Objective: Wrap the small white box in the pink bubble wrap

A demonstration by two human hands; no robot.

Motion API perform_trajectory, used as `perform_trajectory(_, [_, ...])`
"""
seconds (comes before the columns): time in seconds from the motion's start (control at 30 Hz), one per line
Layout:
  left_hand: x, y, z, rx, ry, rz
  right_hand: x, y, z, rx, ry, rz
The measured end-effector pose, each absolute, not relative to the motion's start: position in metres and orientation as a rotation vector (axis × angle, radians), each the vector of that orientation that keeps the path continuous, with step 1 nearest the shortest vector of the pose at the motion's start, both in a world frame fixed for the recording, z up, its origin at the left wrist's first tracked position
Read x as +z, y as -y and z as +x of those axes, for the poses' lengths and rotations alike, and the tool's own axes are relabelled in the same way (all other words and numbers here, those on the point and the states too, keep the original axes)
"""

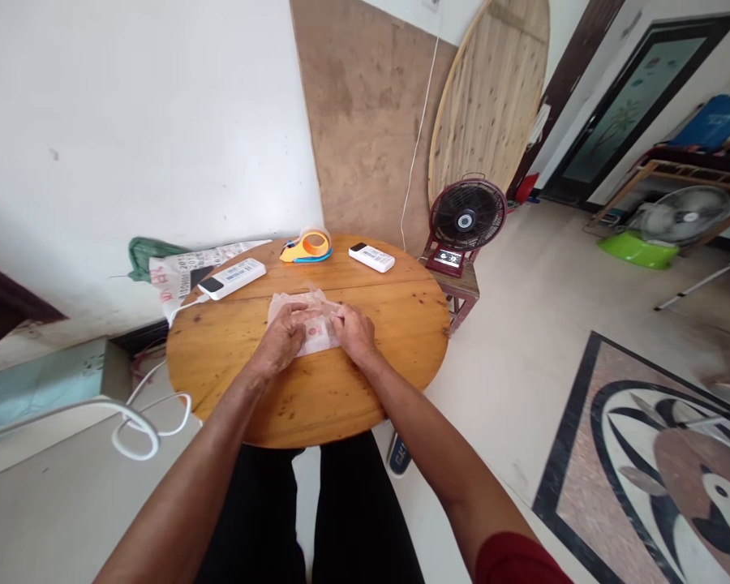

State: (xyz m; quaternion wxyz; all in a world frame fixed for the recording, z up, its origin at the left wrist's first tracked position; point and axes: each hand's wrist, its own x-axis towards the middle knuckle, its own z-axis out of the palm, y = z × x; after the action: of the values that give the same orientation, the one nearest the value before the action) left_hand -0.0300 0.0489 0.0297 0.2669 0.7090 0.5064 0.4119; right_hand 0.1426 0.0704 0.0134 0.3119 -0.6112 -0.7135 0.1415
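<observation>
A crinkled, see-through plastic bag (pixel 317 341) with a small red mark lies flat on the round wooden table (pixel 316 405). My left hand (pixel 283 334) has its fingers curled over the left side of the bag, gripping it. At the bag's right side, my right hand (pixel 354 331) is closed, with thumb and fingers pinching the plastic. Whatever is inside the bag is too small to make out. Beyond the hands stands an orange tape dispenser (pixel 306 246) with a blue edge.
Two white devices with black ends, one at the left (pixel 237 277) with a white cable and one at the right (pixel 374 258), lie toward the table's far side. A fan (pixel 467 217) sits on a wooden stool (pixel 459 285) to the right. A loose cable (pixel 137 438) hangs at the left.
</observation>
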Motion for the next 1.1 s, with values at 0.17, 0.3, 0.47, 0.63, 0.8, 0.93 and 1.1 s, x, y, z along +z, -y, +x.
perform_trajectory(0.17, [0.032,-0.05,-0.03,1.039,-1.383,1.982,0.014,-0.065,0.147,0.321,1.874,-1.543])
perform_trajectory(0.3, [0.032,-0.05,-0.028,0.989,-1.423,1.925,0.023,-0.049,0.152,0.054,1.956,-1.318])
perform_trajectory(0.47, [0.031,-0.051,-0.027,1.023,-1.406,1.927,0.029,-0.033,0.148,-0.069,2.253,-1.048])
perform_trajectory(0.63, [0.033,-0.048,-0.039,1.061,-1.506,1.856,0.026,-0.035,0.142,-0.065,2.33,-0.987])
perform_trajectory(0.8, [0.036,-0.04,-0.057,0.88,-1.612,1.711,0.027,-0.036,0.143,-0.035,2.361,-1.029])
perform_trajectory(0.93, [0.034,-0.04,-0.065,0.881,-1.774,1.647,0.029,-0.036,0.142,-0.067,2.396,-1.048])
perform_trajectory(1.1, [0.033,-0.033,-0.07,0.823,-2.069,1.648,0.029,-0.036,0.142,-0.091,2.402,-1.063])
